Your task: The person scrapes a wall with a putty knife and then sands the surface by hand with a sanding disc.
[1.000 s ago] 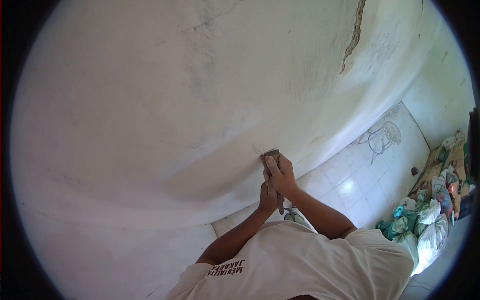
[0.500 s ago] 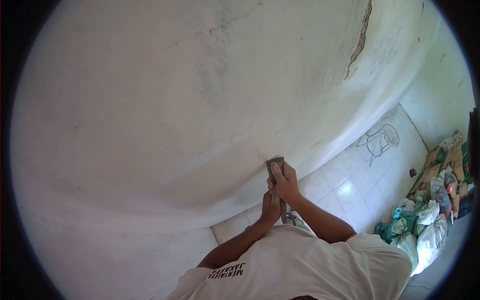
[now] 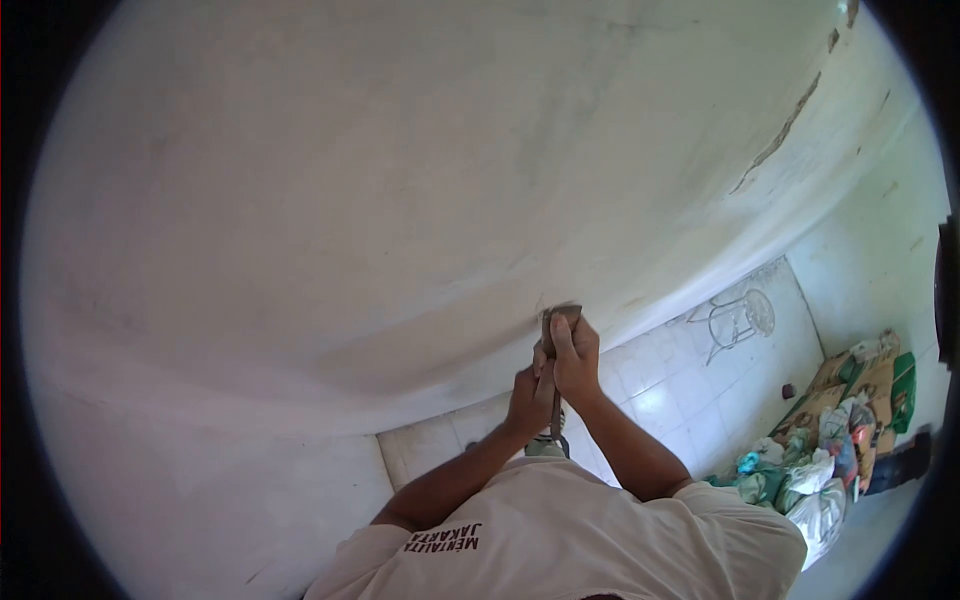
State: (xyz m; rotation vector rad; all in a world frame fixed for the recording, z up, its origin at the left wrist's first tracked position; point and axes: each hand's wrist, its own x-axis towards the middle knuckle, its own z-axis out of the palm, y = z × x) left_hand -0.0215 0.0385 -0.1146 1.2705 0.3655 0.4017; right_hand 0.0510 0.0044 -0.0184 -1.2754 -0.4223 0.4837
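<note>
Both my hands are wrapped round a long brown hand tool [image 3: 557,412] with a flat, wide end. My right hand [image 3: 575,358] grips it near that wide end, thumb laid along its face. Just below and to the left, my left hand [image 3: 530,398] closes round the lower part. The tool's upper end rests right at the pale plastered wall [image 3: 400,200], beside a small patch of dark scratch marks [image 3: 546,303]. My fingers partly cover the tool, so its exact kind does not show.
A long crack [image 3: 785,135] runs down the wall at upper right. Below it, a round-topped metal stool [image 3: 757,312] stands on the white tiled floor [image 3: 690,395]. Stuffed plastic bags [image 3: 815,510] and cardboard [image 3: 875,385] are piled along the right side.
My view has turned, so the wall crack sits farther right and the stool and bags farther left. Both hands keep their hold, and the tool stands more upright in view.
</note>
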